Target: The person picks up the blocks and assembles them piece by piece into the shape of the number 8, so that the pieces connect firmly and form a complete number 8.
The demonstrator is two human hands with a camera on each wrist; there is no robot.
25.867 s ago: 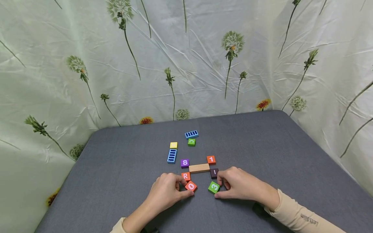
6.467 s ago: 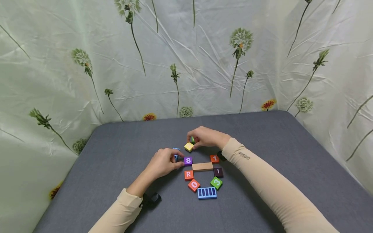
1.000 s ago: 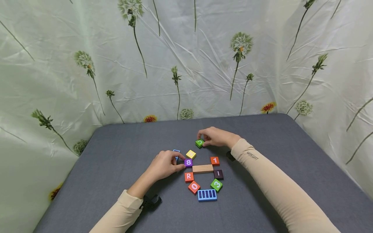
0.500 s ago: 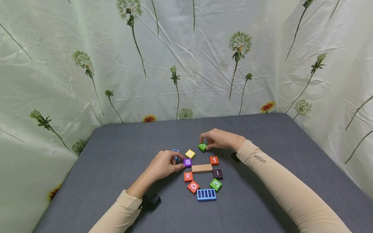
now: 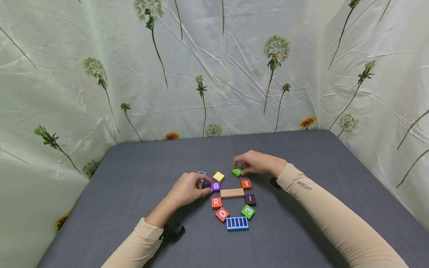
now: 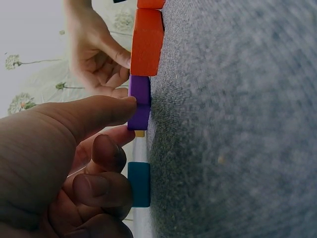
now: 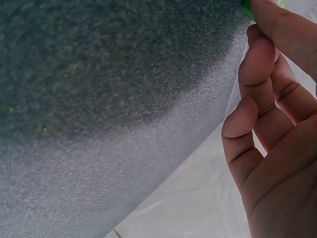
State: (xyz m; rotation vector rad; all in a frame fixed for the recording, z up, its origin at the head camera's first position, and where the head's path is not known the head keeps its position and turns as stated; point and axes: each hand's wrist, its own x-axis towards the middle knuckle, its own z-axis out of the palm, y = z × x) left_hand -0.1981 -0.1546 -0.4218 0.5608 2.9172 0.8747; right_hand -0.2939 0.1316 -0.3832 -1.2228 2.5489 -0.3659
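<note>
My left hand [image 5: 190, 190] pinches the purple number block [image 5: 216, 186] marked 8 between thumb and finger; the left wrist view shows the thumb against this purple block [image 6: 138, 101]. With thumb and fingertips, my right hand [image 5: 258, 162] grips a green letter block [image 5: 237, 172] at the far side, behind the orange block [image 5: 246, 184] marked 1. Only a corner of green block [image 7: 247, 9] shows in the right wrist view. A yellow block [image 5: 219, 176] lies turned cornerwise just behind the 8. Between the 8 and the 1 lies a plain wooden bar [image 5: 232, 193].
Nearer me, blocks form a rough ring: R [image 5: 216, 203], 0 [image 5: 222, 214], a blue slotted block [image 5: 237, 223], green 3 [image 5: 248, 211] and dark I [image 5: 250, 200]. Another blue slotted block [image 5: 202, 173] is partly hidden behind my left fingers. A grey cloth [image 5: 140, 163] covers the table.
Over the last second the green letter block moves right and nearer in my right hand. Earlier, one blue slotted block came to the front and the yellow block behind the 8. Left hand stays.
</note>
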